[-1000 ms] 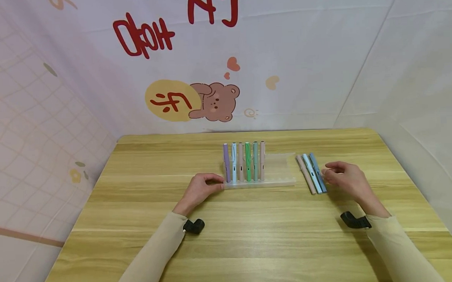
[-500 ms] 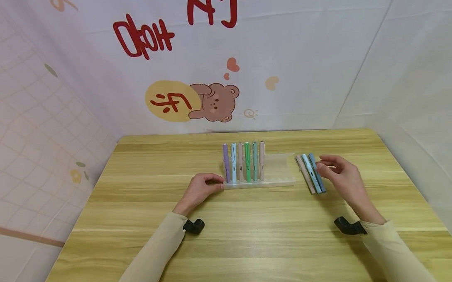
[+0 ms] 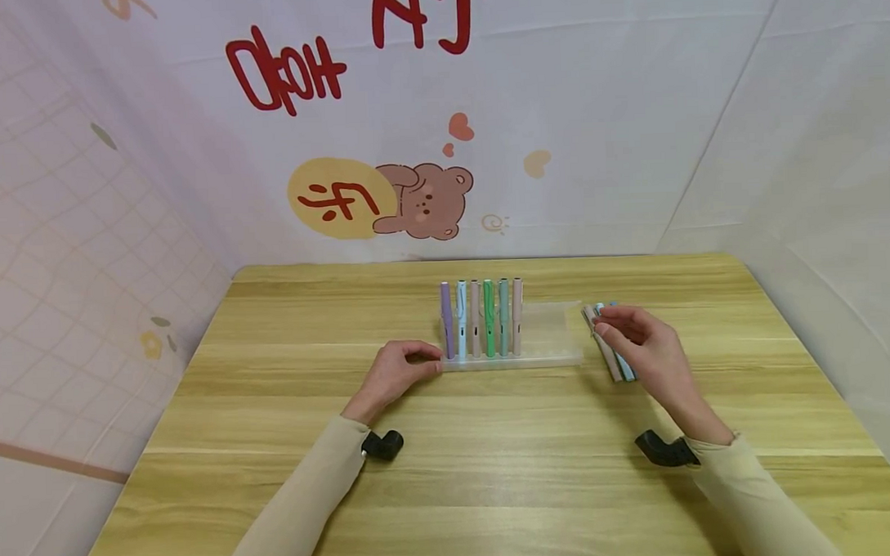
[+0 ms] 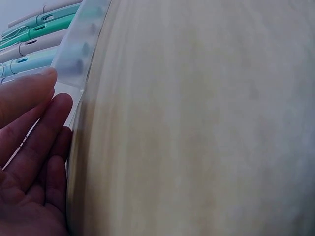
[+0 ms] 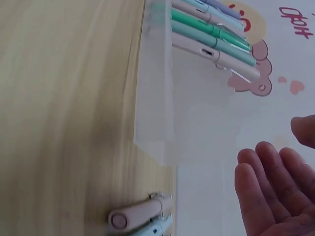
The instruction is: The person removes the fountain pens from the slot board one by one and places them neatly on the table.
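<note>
A clear rack (image 3: 551, 358) holds several upright pens in a row at its left: purple (image 3: 447, 319), light blue (image 3: 462, 318), pinkish, green (image 3: 489, 319), teal and pinkish. At the rack's left end, my left hand (image 3: 393, 378) touches the corner with thumb and fingertips; in the left wrist view, the fingers (image 4: 42, 137) look relaxed. Right of the rack lie a pinkish pen (image 3: 603, 346), a light-blue pen (image 3: 626, 370) and a blue one, mostly hidden by my right hand (image 3: 657, 360). That hand hovers over them, thumb and fingers apart in the right wrist view, holding nothing.
The wooden table (image 3: 489, 473) extends in front of the rack and to both sides. Behind it hangs a white cloth (image 3: 593, 85) with red characters and a bear print. More cloth closes off the left and right sides.
My right hand has moved left from beside the loose pens to above them, now covering most of the blue one. My left hand stays at the rack's end.
</note>
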Demonstrator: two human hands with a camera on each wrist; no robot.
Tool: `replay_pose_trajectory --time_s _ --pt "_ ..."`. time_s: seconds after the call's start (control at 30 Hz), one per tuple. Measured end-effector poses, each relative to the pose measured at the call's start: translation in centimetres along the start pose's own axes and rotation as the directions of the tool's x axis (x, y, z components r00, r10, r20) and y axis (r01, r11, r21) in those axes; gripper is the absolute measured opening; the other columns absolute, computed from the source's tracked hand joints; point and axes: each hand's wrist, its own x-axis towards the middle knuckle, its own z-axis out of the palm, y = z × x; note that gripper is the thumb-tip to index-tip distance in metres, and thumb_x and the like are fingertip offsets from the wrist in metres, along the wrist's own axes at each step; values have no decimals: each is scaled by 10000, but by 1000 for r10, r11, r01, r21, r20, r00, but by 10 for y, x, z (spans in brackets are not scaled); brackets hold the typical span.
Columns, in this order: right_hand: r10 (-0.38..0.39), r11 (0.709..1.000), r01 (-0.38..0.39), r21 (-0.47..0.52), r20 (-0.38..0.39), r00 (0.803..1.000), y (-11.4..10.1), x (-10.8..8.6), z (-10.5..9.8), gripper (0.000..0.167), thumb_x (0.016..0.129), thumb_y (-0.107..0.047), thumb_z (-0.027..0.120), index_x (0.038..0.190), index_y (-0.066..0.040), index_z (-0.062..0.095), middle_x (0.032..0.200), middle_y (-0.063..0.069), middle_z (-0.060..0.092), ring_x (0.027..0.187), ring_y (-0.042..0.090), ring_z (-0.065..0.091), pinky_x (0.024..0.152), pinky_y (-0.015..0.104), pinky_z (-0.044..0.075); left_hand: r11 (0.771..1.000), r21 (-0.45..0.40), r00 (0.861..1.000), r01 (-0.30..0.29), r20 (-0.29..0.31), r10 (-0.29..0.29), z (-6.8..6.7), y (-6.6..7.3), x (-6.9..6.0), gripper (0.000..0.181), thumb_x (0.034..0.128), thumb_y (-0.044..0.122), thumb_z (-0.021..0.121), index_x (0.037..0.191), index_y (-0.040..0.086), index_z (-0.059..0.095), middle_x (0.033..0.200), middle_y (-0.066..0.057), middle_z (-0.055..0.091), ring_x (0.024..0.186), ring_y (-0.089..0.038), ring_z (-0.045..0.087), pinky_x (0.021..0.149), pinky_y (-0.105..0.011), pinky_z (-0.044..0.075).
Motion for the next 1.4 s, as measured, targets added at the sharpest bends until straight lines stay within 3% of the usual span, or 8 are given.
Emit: replay_pose_trajectory --time_s 0.33,0.77,1.07,1.4 --pt "-49 998 47 47 34 998 -7 5 25 367 1023 -219 686 1280 41 654 1224 199 695 1024 -40 648 876 112 492 1000 0 1000 4 -1 -4 1 1 -1 170 921 189 798 1080 130 810 1123 -8 756 1095 -203 646 982 -427 487" --pt "-54 998 50 36 101 993 -10 13 49 357 1010 -227 707 1286 -5 663 1215 144 711 1045 71 669 871 130 505 1000 -3 1000 27 -8 -27 1 2 1 159 911 175 808 1067 145 813 1099 21 756 1075 -187 640 979 -417 487" --pt "-38 999 37 11 122 992 -7 22 66 361 1010 -232 705 1275 9 661 1202 162 712 1076 264 682 849 154 515 1000 -8 1000 8 -7 -8 1 2 0 161 915 174 802 1068 125 812 1100 -1 759 1071 -192 643 968 -415 485" --pt "-24 1000 23 13 137 990 -5 28 83 367 1000 -223 719 1268 20 658 1182 169 716 1064 304 687 849 165 513 1000 -5 1000 15 -11 -15 0 1 -1 155 912 181 806 1062 139 814 1108 15 757 1081 -182 642 981 -413 482"
